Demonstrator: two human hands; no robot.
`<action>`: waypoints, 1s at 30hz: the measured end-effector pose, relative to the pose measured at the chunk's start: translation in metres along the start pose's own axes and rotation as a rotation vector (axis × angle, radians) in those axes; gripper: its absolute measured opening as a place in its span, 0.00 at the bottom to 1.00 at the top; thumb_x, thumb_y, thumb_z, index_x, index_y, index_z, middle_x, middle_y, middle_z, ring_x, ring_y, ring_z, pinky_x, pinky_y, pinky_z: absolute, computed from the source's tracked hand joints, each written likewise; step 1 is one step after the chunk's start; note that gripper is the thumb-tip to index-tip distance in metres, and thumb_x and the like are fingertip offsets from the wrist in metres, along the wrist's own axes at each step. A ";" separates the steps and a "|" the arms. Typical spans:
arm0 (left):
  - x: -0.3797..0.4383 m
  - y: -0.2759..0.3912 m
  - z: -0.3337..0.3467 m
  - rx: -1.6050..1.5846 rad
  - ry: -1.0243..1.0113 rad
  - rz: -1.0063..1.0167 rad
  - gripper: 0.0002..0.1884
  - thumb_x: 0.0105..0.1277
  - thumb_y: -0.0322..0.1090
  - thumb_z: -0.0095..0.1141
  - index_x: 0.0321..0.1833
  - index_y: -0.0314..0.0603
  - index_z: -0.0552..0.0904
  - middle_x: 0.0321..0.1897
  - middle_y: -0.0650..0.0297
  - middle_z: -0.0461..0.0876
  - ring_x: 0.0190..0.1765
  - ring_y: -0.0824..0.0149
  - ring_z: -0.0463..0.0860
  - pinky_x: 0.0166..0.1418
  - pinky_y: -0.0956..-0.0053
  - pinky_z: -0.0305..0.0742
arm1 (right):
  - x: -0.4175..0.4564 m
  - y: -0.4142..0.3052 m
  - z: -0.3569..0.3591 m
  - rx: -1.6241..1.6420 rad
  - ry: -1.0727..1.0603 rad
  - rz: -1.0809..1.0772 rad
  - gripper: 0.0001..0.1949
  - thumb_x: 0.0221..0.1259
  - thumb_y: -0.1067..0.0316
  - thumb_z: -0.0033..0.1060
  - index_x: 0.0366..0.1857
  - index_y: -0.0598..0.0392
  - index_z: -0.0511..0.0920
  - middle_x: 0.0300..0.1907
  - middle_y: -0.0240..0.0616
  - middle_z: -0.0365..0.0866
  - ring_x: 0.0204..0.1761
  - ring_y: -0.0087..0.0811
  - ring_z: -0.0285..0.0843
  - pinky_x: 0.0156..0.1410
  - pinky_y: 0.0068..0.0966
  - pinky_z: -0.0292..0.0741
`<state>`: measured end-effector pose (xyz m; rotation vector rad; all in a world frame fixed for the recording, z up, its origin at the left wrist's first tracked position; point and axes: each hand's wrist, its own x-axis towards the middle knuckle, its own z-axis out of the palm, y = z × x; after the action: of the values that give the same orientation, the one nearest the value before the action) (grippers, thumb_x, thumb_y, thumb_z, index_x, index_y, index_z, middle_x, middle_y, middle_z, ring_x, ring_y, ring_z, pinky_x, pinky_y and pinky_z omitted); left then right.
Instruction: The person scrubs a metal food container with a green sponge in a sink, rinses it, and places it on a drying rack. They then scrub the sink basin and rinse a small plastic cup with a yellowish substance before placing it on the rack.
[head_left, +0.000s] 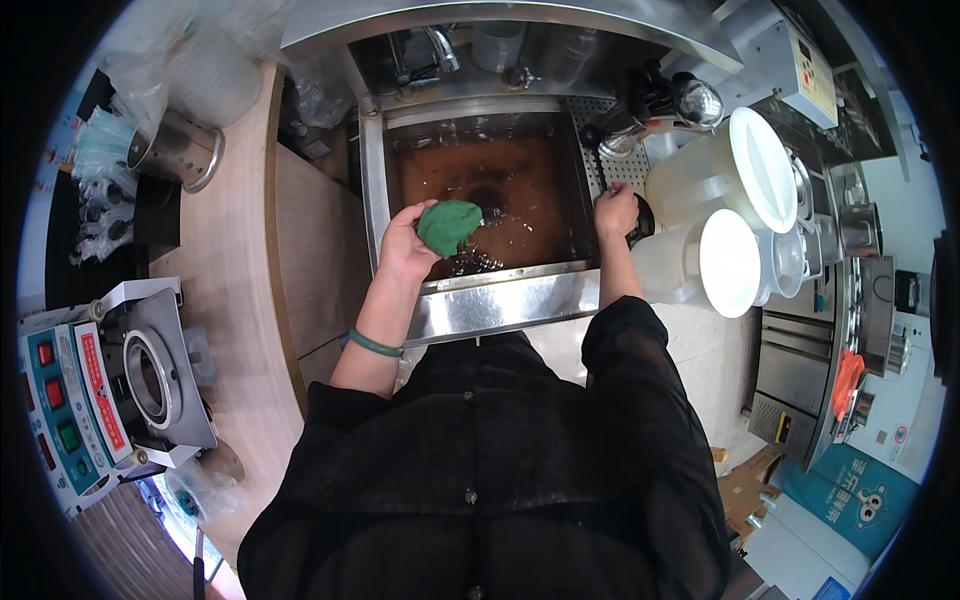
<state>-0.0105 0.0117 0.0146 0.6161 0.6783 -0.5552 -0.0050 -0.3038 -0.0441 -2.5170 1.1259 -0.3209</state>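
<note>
My left hand (409, 244) holds a wadded green cloth (448, 227) over the front left of a stainless steel sink (510, 300). Brownish liquid (517, 169) fills the sink basin, with bubbles near its front edge. At the basin's right side, my right hand (617, 211) has its fingers closed near a black-handled utensil (596, 154); whether it grips the handle or the round black part beside it is hard to tell. A perforated metal drainboard (634, 169) lies just beyond that hand.
Translucent plastic pitchers with white lids (729, 262) stand to the right. A metal faucet (442, 49) is behind the basin. On the left, a wooden counter (240, 262) carries a cup sealing machine (150, 375) and a steel container (176, 154). A steel shelf edge (517, 11) crosses the top.
</note>
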 end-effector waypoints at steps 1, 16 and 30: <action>-0.001 0.000 0.001 0.006 0.000 0.000 0.11 0.61 0.37 0.44 0.43 0.43 0.74 0.42 0.61 0.77 0.46 0.61 0.76 0.47 0.62 0.69 | -0.001 0.001 0.000 -0.009 0.017 -0.013 0.12 0.50 0.65 0.53 0.41 0.47 0.71 0.39 0.41 0.74 0.47 0.43 0.69 0.47 0.41 0.68; 0.000 -0.010 0.025 -0.141 -0.218 -0.024 0.10 0.61 0.37 0.46 0.39 0.39 0.74 0.38 0.59 0.78 0.45 0.59 0.76 0.50 0.61 0.70 | -0.124 -0.077 0.011 1.485 -1.318 0.515 0.23 0.62 0.44 0.36 0.50 0.50 0.70 0.47 0.36 0.72 0.43 0.30 0.69 0.50 0.30 0.67; 0.023 -0.032 0.001 -0.047 -0.210 -0.038 0.24 0.69 0.52 0.27 0.48 0.39 0.68 0.47 0.57 0.71 0.51 0.60 0.72 0.54 0.59 0.69 | -0.162 -0.104 -0.008 0.568 -0.336 -0.942 0.15 0.52 0.63 0.52 0.44 0.53 0.71 0.43 0.43 0.68 0.47 0.45 0.63 0.52 0.36 0.62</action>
<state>-0.0157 -0.0172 -0.0119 0.4943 0.5044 -0.6276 -0.0441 -0.1199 -0.0031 -2.2590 -0.3080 -0.3587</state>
